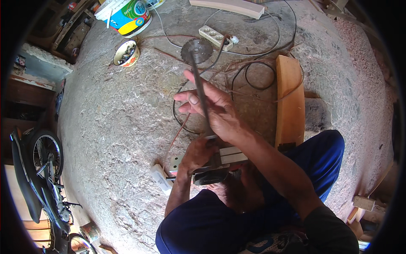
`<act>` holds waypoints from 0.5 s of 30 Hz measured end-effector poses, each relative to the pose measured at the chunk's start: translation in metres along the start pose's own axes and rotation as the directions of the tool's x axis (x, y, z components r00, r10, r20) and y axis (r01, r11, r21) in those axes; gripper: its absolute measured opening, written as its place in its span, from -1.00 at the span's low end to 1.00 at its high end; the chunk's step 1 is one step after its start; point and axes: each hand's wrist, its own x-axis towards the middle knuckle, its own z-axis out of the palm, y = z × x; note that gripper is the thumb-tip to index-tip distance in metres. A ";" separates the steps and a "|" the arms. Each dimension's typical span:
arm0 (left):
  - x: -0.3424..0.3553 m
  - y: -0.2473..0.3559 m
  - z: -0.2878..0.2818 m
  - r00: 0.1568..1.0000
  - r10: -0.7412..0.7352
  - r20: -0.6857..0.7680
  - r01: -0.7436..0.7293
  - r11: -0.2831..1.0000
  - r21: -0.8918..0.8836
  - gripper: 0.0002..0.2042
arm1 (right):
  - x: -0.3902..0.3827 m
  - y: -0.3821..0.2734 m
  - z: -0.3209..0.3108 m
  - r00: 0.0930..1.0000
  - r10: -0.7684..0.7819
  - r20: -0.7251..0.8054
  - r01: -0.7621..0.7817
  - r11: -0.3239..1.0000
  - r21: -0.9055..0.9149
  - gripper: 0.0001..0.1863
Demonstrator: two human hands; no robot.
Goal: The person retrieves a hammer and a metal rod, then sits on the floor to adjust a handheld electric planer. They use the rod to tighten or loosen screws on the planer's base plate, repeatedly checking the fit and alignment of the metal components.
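A long, narrow dark metal bar (196,75) points away from me at a slant. My right hand (213,108) lies along it with fingers stretched and spread and the thumb beside the bar. My left hand (196,152) is closed round its lower end, just above a power tool with a dark body (211,176) and a pale slotted plate (232,153), between my legs. A circular saw blade (203,51) lies on the floor beyond the bar's tip.
A curved wooden piece (288,101) stands to my right. Cables, a power strip (206,34), an enamel bowl of small metal parts (126,57), a bucket (127,21) and a pale board (224,6) are ahead on the rough floor (105,110). A two-wheeler (40,178) is at the left.
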 end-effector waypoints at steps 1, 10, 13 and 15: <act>0.001 -0.004 0.000 1.000 -0.002 0.023 0.001 0.997 0.073 -0.69 | 0.002 0.001 0.002 0.998 -0.057 -0.019 0.058 0.998 0.035 -0.38; 0.013 -0.041 0.007 0.998 0.054 -0.014 -0.046 0.939 0.340 -0.64 | 0.007 -0.026 0.009 0.995 -0.083 -0.056 0.085 0.996 0.020 -0.35; 0.019 -0.042 0.009 0.995 0.012 -0.097 0.023 0.933 0.359 -0.60 | 0.007 -0.019 0.003 0.987 -0.162 -0.007 0.160 0.979 -0.129 -0.37; 0.019 -0.038 0.008 0.988 0.030 -0.154 0.027 0.934 0.356 -0.59 | 0.006 -0.020 -0.001 0.989 -0.146 0.007 0.146 0.977 -0.156 -0.39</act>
